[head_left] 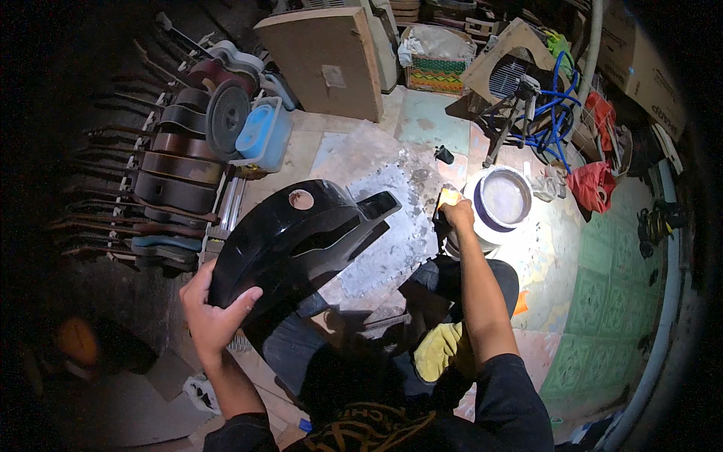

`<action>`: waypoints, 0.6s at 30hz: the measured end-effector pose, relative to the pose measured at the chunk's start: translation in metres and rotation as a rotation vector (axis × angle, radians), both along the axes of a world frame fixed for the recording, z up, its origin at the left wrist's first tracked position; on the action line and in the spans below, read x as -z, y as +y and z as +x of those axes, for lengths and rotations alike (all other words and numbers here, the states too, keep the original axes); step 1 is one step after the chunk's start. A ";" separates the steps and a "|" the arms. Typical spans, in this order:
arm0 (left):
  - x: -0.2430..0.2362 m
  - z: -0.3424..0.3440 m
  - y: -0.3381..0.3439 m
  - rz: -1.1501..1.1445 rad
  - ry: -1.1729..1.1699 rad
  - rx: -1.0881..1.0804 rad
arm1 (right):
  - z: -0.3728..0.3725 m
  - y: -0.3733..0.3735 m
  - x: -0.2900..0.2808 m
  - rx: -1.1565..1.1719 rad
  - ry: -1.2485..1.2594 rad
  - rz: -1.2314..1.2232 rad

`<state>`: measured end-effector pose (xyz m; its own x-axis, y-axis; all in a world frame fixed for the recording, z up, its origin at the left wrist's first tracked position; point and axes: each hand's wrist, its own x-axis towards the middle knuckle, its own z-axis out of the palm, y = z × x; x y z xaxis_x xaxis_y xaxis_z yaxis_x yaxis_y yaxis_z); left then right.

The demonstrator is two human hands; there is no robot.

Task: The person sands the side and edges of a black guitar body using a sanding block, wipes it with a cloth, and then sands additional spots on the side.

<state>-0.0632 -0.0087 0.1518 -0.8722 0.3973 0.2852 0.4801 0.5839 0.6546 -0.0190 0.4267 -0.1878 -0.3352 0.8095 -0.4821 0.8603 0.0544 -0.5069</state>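
We've the black guitar body (pixel 260 233) gripped in our L hand (pixel 215 305), long axis slanting up-R, our R hand (pixel 458 217) apart beyond it, holding an orange-black item (pixel 449 196).

Left grip (pixel 211 313) holds curved black piece (pixel 263 237); right grip (pixel 459 217) holds orange-and-black item (pixel 449 197).

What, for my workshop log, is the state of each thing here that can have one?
Black guitar body, held tilted
Left hand, gripping that body
Orange-and-black object, held
Right hand, closed on that object
Round tub, uncovered
Blue hose, looped
Yellow cloth, crumpled
Guitars, lined up
Brown box, upright
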 end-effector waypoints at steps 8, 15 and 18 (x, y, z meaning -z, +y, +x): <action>0.002 0.004 0.003 0.007 -0.007 0.001 | 0.000 0.000 0.022 0.062 0.116 -0.055; 0.002 0.003 0.012 0.043 -0.027 0.013 | 0.008 0.025 0.063 0.083 0.321 -0.025; 0.000 0.006 0.004 0.028 -0.066 -0.043 | 0.000 0.008 0.027 -0.010 0.747 -0.725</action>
<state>-0.0572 -0.0052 0.1515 -0.9057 0.3519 0.2364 0.4099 0.5844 0.7003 -0.0186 0.4347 -0.2151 -0.7537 0.4037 -0.5186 0.3150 -0.4705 -0.8242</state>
